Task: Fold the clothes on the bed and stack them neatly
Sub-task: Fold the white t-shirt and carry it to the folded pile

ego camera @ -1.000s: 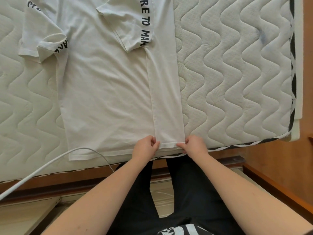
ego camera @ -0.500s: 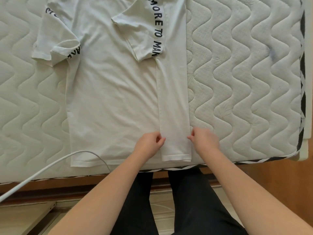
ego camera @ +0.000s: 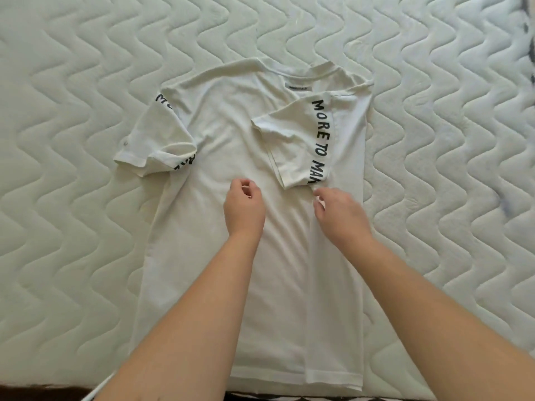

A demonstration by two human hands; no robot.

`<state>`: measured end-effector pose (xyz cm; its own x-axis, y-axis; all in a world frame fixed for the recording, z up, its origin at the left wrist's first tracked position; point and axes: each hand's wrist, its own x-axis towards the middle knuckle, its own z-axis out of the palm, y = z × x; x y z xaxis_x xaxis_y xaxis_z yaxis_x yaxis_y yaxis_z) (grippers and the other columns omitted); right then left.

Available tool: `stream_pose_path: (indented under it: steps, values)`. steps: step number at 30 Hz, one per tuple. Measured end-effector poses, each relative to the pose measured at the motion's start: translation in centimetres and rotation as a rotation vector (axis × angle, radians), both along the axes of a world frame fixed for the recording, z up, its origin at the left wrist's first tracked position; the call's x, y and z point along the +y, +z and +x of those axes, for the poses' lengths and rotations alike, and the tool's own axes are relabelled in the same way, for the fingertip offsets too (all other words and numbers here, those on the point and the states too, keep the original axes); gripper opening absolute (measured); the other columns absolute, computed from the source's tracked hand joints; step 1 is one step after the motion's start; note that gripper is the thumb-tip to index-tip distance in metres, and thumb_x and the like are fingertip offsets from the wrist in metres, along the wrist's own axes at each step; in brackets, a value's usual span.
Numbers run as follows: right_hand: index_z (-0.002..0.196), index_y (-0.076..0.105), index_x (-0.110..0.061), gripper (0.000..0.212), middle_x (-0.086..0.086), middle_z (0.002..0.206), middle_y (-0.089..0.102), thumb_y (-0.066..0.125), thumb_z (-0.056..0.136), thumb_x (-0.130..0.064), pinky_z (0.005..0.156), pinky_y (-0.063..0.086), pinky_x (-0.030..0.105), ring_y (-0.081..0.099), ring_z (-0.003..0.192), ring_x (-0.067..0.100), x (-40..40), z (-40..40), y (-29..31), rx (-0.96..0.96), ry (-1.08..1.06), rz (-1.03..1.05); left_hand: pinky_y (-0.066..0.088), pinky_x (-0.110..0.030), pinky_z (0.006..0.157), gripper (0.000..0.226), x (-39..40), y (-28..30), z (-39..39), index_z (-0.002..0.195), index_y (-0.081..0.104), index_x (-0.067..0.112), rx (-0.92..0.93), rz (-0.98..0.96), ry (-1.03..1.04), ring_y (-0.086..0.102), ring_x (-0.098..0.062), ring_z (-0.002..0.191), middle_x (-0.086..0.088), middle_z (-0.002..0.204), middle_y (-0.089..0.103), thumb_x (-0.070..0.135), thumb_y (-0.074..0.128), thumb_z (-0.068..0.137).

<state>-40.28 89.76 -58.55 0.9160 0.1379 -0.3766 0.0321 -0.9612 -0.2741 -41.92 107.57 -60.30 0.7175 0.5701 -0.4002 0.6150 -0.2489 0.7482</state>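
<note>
A white T-shirt (ego camera: 220,134) lies flat on the quilted mattress (ego camera: 448,140), collar away from me. Its right side is folded inward as a long strip, and the right sleeve (ego camera: 298,146) with black lettering lies on the chest. The left sleeve (ego camera: 156,140) sticks out flat to the left. My left hand (ego camera: 244,209) hovers over the shirt's middle, fingers loosely curled, holding nothing. Just below the folded sleeve, my right hand (ego camera: 338,212) rests on the folded strip with fingers bent and apart.
The mattress spreads bare on both sides of the shirt. Its patterned front edge (ego camera: 260,396) runs along the bottom of the view. A white cable (ego camera: 100,389) shows at the lower left edge.
Both hands let go of the hem and moved up the shirt to its middle. My view shifted forward over the bed, so the whole shirt with its collar shows.
</note>
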Motion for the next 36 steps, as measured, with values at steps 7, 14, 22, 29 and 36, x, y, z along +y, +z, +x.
stream_pose_path:
  steps: [7,14,22,29,36]
  values:
    - [0.143,0.046,-0.018,0.043,0.005,0.14,0.053,0.045,0.101,-0.023,0.106,0.029,0.034,0.044,0.129,0.026,7.2,6.8,-0.1,-0.042,0.146,0.065,0.047,-0.036,0.083,0.02,8.6,1.1,6.3,0.111,0.061,0.014,-0.212,0.169,-0.102,0.058,-0.021,0.091,-0.005,0.103,0.061,0.018,0.049,0.096]
    - [0.15,0.034,-0.017,0.05,0.006,0.15,0.042,0.041,0.101,-0.021,0.109,0.027,0.034,0.038,0.135,0.026,15.2,12.4,-1.4,0.023,0.232,0.16,0.032,-0.043,0.105,0.046,20.7,-0.5,9.6,0.139,0.049,0.019,-0.046,0.577,-0.064,0.039,-0.03,0.132,-0.01,0.143,0.042,0.032,0.053,0.095]
    - [0.155,0.025,-0.019,0.058,0.0,0.158,0.033,0.037,0.099,-0.013,0.112,0.023,0.024,0.031,0.144,0.018,20.9,18.4,-3.3,0.179,0.083,0.358,0.038,-0.048,0.105,0.061,27.3,-3.2,12.4,0.136,0.048,0.021,0.368,0.317,-0.136,0.046,-0.035,0.126,-0.008,0.137,0.05,0.056,0.061,0.087]
    - [0.115,0.055,-0.023,0.028,-0.009,0.114,0.058,0.042,0.091,-0.014,0.082,0.039,0.026,0.053,0.109,0.017,24.0,22.4,-5.1,0.368,-0.286,0.765,0.051,-0.044,0.084,0.028,27.5,0.5,14.2,0.098,0.066,0.015,0.262,-0.023,-0.532,0.064,-0.03,0.093,-0.011,0.098,0.068,0.04,0.065,0.085]
    - [0.096,0.064,-0.018,0.02,-0.005,0.071,0.065,0.044,0.099,-0.016,0.065,0.051,0.022,0.062,0.072,0.01,22.6,23.2,-4.2,0.589,-0.631,1.164,0.053,-0.033,0.067,0.013,20.8,4.9,15.2,0.085,0.064,0.024,0.086,-0.413,-0.651,0.064,-0.016,0.073,-0.003,0.081,0.067,0.035,0.065,0.078]
